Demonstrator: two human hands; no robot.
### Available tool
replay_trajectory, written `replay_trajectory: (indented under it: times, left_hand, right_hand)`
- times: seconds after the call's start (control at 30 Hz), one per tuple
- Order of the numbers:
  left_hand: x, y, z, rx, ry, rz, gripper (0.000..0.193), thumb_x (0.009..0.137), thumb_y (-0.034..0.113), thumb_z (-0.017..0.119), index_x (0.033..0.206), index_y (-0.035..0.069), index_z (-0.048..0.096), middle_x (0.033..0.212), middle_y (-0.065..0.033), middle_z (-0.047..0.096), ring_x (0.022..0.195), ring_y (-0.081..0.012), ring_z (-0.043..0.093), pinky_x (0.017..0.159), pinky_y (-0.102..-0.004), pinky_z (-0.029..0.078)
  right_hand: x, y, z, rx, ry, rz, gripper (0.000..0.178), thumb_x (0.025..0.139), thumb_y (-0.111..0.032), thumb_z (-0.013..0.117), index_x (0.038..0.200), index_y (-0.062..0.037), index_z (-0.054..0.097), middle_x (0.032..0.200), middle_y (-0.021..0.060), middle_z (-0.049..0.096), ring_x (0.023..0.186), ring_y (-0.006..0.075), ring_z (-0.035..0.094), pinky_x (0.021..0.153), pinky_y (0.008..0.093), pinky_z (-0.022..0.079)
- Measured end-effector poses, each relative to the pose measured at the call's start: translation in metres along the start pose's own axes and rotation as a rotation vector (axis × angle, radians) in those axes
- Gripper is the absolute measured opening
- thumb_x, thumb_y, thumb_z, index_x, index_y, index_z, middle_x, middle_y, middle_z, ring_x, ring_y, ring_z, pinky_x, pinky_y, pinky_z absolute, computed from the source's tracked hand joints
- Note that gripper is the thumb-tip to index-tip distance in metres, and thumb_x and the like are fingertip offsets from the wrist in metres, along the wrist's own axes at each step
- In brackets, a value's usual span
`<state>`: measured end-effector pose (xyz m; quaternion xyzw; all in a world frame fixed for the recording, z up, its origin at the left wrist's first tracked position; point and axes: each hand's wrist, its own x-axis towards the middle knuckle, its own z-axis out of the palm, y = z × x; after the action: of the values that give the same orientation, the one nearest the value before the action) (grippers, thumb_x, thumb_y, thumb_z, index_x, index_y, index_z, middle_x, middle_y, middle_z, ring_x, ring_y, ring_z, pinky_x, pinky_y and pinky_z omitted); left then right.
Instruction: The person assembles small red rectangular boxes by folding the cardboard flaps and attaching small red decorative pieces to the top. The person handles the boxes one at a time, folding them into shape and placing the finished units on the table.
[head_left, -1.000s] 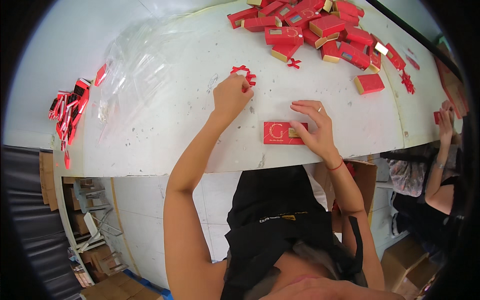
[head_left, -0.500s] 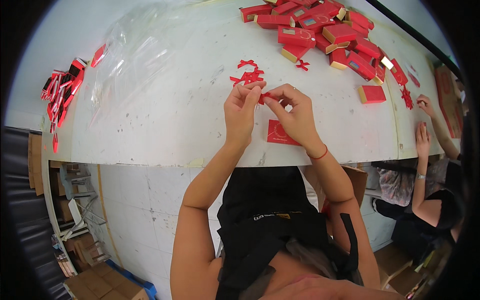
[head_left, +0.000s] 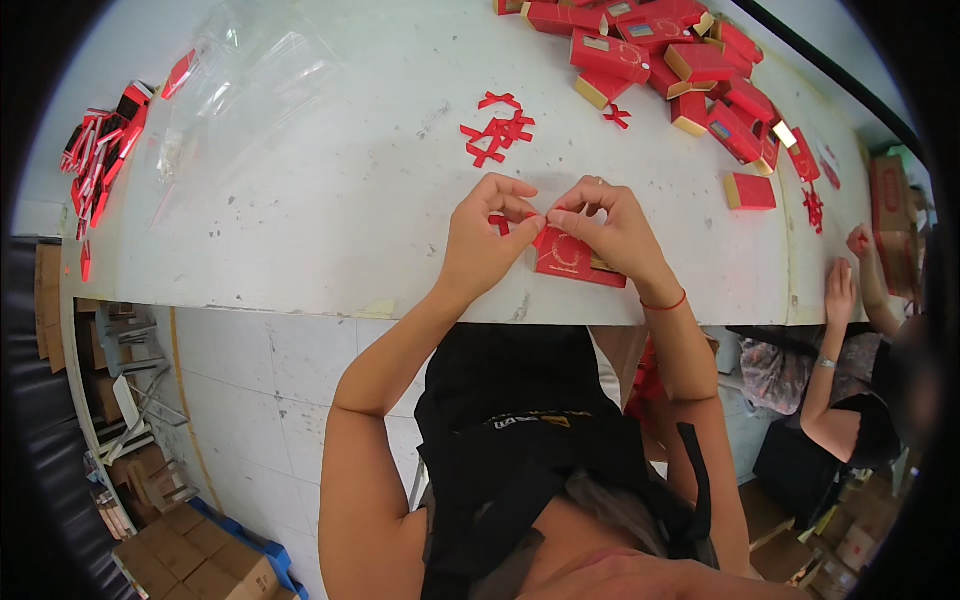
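My left hand (head_left: pixel 478 240) and my right hand (head_left: pixel 615 230) meet fingertip to fingertip over the upper left corner of a red box (head_left: pixel 568 262). Both pinch a small red ribbon bow (head_left: pixel 543 223), mostly covered by the fingers. Another bit of red ribbon (head_left: pixel 499 224) shows in the gap between my left thumb and fingers; whether it is held or lies on the table I cannot tell. The box lies flat, gold printing upward, its right part under my right hand. Just beyond my hands is a loose cluster of red bows (head_left: pixel 497 132).
A heap of red boxes (head_left: pixel 690 65) covers the far right, with a single box (head_left: pixel 750 192) nearer. Clear plastic sheeting (head_left: pixel 240 90) and a stack of red-and-black pieces (head_left: pixel 105 150) lie left. A co-worker's hands (head_left: pixel 845 285) are at the right table edge.
My hands have come down and slightly right, from near the bow cluster to the box's upper left corner. More of the cluster shows. The view has shifted a little.
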<state>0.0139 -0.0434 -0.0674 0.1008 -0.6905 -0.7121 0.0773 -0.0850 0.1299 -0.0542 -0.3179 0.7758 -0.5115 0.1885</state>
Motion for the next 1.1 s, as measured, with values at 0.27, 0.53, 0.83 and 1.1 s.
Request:
replay_trajectory:
  times: [0.27,0.53,0.83,1.1]
  left_hand:
    - [0.002,-0.022,0.004,0.073,-0.083,-0.005,0.029,0.084,0.002,0.069,0.109,0.005,0.053,0.085,-0.0012,0.065,0.080,-0.0083,0.055,0.077,-0.0261,0.044]
    - [0.004,-0.023,0.006,0.117,-0.085,-0.008,0.027,0.085,0.001,0.066,0.106,0.006,0.052,0.083,-0.0002,0.061,0.079,-0.0079,0.054,0.075,-0.0260,0.044]
    - [0.002,-0.023,0.006,0.060,-0.066,-0.033,0.025,0.086,-0.001,0.064,0.105,0.008,0.049,0.087,0.0000,0.056,0.084,-0.0091,0.053,0.082,-0.0269,0.043]
    - [0.000,-0.029,0.009,0.067,-0.066,0.004,0.024,0.087,-0.001,0.062,0.104,0.008,0.048,0.088,-0.0007,0.055,0.085,-0.0092,0.053,0.081,-0.0269,0.043]
  right_hand:
    - [-0.008,0.005,0.005,-0.056,0.035,0.041,0.013,0.078,-0.011,0.073,0.076,-0.0026,0.064,0.078,0.0037,0.060,0.076,0.0147,0.050,0.065,0.0293,0.041]
    - [-0.007,0.005,0.009,-0.089,0.072,0.026,0.013,0.078,-0.008,0.073,0.075,-0.0010,0.062,0.077,0.0063,0.058,0.075,0.0167,0.051,0.062,0.0292,0.043]
    - [-0.008,0.001,0.009,-0.054,0.079,0.078,0.015,0.079,-0.008,0.075,0.077,0.0003,0.062,0.082,0.0091,0.059,0.074,0.0193,0.057,0.063,0.0304,0.047]
    - [-0.009,0.004,0.009,-0.066,0.057,0.058,0.016,0.079,-0.010,0.074,0.082,-0.0006,0.062,0.084,0.0099,0.059,0.075,0.0212,0.060,0.067,0.0314,0.051]
